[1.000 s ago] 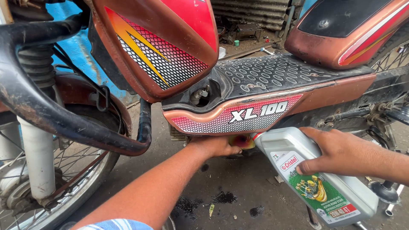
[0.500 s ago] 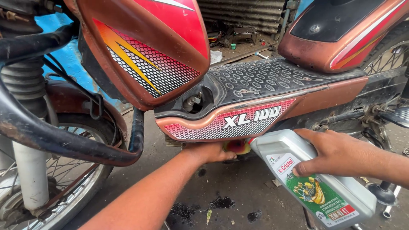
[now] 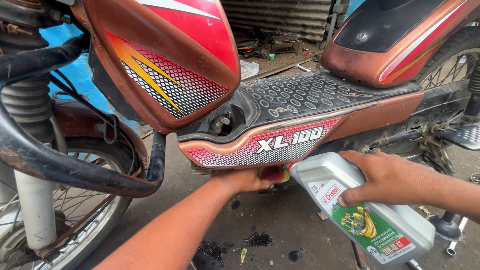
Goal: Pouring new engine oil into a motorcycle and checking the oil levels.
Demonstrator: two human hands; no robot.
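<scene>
The right hand point(image 3: 387, 177) holds a grey oil bottle point(image 3: 365, 215). Its fingers wrap over the top side of the bottle and clamp it tight. The bottle has a green label and is tipped over, with its neck pointing left and a bit up. The neck meets a small funnel point(image 3: 274, 173) that looks yellow and red. The funnel sits just under the lower edge of the moped's red side panel point(image 3: 265, 145).

The left hand point(image 3: 242, 180) reaches in from the bottom of the view, arm stretched out. It is right beside the funnel and under the same panel edge. Its fingers curl in there, but I cannot tell for sure if they grip the funnel or only touch it, because the panel hides the fingertips.

Above the hands is the black foot board point(image 3: 310, 95) with a pattern of small rings. On the left side stands the front wheel point(image 3: 65, 220) with thin spokes, and a dark bent crash bar point(image 3: 75, 170) runs in front of it. A big red and brown leg shield point(image 3: 170, 60) hangs over the top left.

The ground point(image 3: 280, 220) below is grey and dirty. Dark oil spots point(image 3: 257, 240) lie on it, near the bottom edge, between the two arms.
</scene>
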